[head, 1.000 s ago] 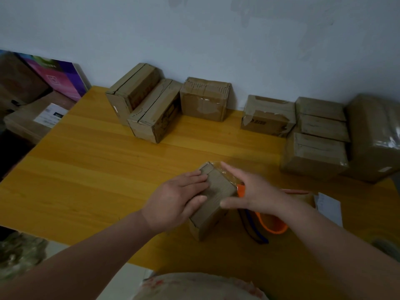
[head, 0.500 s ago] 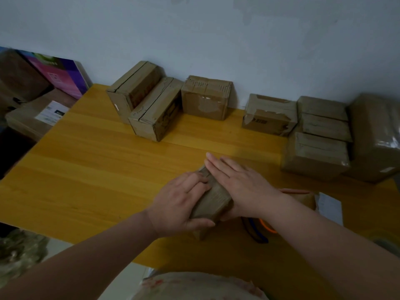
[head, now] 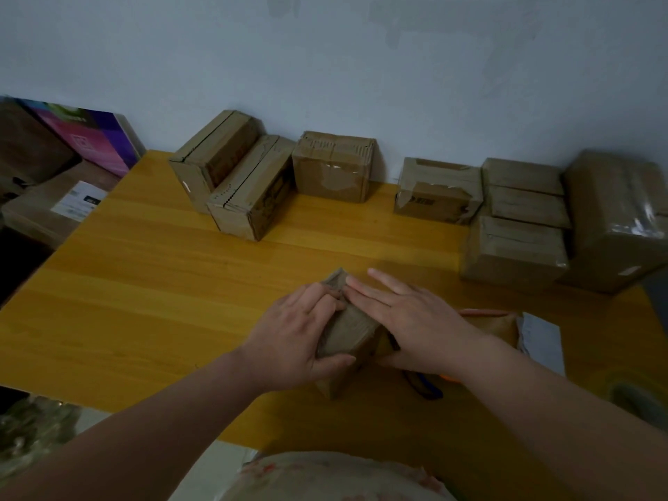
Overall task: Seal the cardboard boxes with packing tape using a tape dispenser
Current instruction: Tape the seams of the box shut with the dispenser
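While both hands are on it, the small cardboard box (head: pixel 347 330) sits front-middle on the bench (head: pixel 144 283), skewed, with one corner pointing away to the left. It's matte brown corrugated board, oblong, edges slightly crushed.

The tape dispenser (head: pixel 430 386) is just right of the box, mostly hidden under the right wrist; only orange and dark blue bits show. A white paper slip (head: pixel 542 338) lies further right.

Bench is glossy yellow wood-grain planks, and the light is dim. More brown boxes line the back against a plain grey-blue wall (head: pixel 361 66):
- two oblong boxes (head: pixel 231 175) side by side on the left
- a squat box (head: pixel 332 168) with shiny tape
- a ragged-taped box (head: pixel 437 191)
- a stack of boxes (head: pixel 520 226)
- a big film-wrapped box (head: pixel 614 218) at far right

Left hand (head: pixel 292 334) grips the small box's left side, fingers curled over the top, thumb across the near end. Right hand (head: pixel 408 320) lies flat on top, fingers straight, pressing down and grasping nothing.
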Demonstrator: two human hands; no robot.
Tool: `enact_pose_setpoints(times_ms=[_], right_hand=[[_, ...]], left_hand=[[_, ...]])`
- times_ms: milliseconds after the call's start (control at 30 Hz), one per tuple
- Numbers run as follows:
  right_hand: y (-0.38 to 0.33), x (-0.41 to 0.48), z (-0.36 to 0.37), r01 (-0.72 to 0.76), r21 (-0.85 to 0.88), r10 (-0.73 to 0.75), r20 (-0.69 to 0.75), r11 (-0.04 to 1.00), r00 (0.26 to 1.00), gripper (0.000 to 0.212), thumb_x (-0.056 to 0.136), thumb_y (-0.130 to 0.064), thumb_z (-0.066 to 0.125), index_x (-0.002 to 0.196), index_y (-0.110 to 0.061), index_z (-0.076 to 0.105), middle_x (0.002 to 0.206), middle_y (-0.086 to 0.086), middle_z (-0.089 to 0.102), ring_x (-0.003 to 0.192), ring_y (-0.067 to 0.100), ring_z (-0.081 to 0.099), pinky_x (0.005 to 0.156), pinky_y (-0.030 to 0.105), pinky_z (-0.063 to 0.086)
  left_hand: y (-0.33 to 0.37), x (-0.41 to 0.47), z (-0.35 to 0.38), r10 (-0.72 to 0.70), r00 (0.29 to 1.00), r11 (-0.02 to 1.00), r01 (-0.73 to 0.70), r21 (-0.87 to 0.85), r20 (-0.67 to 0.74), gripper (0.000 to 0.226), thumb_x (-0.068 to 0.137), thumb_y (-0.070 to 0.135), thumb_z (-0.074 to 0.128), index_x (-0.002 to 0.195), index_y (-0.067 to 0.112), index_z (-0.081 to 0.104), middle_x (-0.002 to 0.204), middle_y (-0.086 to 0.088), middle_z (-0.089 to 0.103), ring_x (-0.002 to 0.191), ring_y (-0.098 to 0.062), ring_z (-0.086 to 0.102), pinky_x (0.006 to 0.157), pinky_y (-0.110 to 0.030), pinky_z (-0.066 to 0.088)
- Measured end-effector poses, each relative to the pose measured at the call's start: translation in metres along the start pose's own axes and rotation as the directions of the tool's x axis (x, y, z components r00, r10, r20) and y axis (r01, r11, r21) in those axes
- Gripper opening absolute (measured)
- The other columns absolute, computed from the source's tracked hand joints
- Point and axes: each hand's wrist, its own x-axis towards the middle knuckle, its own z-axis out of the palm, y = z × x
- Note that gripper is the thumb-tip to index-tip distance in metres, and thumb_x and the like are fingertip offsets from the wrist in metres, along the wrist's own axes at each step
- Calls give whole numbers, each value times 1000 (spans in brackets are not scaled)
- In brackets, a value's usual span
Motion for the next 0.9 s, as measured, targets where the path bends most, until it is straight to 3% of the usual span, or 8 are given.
enact_pose_setpoints(times_ms=[167,267,367,433,533,667,800,900], right_hand=[[4,-16,-4,-44,21,46,-73,999,996,85,87,-46,63,153,-37,10,155,-27,-2,145,3,-8,110,43,32],[6,-24,-7,-76,29,80,-172,997,982,68,86,-44,65,147,-33,36,154,-22,27,145,9,16,99,41,45],[7,-30,-6,-26,-5,22,-372,1000,928,32,79,-39,74,108,-26,72,129,-11,62,119,15,53,69,32,57],[11,-34,-2,-53,-35,30,-474,998,880,14,78,-37,75,78,-23,71,97,-9,71,92,14,61,54,22,47],[15,-33,10,-281,83,292,-275,956,916,23,89,-47,58,77,-28,54,75,-11,50,75,13,52,53,23,31],[10,-23,31,-550,33,541,141,835,829,38,87,-59,57,86,-23,47,84,-3,54,86,22,59,60,31,39],[3,-17,43,-693,69,659,254,718,708,60,79,-52,71,120,-19,42,111,1,61,100,23,62,67,32,48],[0,-17,50,-723,167,664,301,671,685,71,82,-29,72,136,-16,27,98,0,58,91,21,63,64,32,51]], left_hand=[[3,5,-2,-107,992,994,105,30,60,80,74,81,41,114,14,55,109,-2,49,94,-17,48,79,-34,46],[9,12,-4,-174,983,983,169,69,65,79,69,85,36,108,17,49,102,5,38,88,-11,37,75,-27,40],[13,22,-7,-257,962,966,253,60,91,65,70,76,49,103,20,41,101,5,30,90,-11,32,80,-30,42],[11,26,-9,-337,938,941,338,2,85,66,69,68,60,110,20,39,108,3,29,99,-13,30,88,-31,42],[2,31,-14,-465,867,873,482,-68,179,102,68,66,67,147,22,19,138,-3,21,126,-25,22,103,-38,34],[-9,37,-21,-506,817,803,563,-195,277,116,70,55,73,152,30,-5,139,-9,33,127,-31,31,98,-43,38],[-24,34,-28,-505,841,757,540,-368,195,115,68,37,78,151,38,-2,135,1,26,120,-25,33,86,-35,35],[-40,25,-31,-492,832,735,554,-390,254,120,66,23,81,150,41,-4,135,7,19,113,-21,32,84,-33,38]])
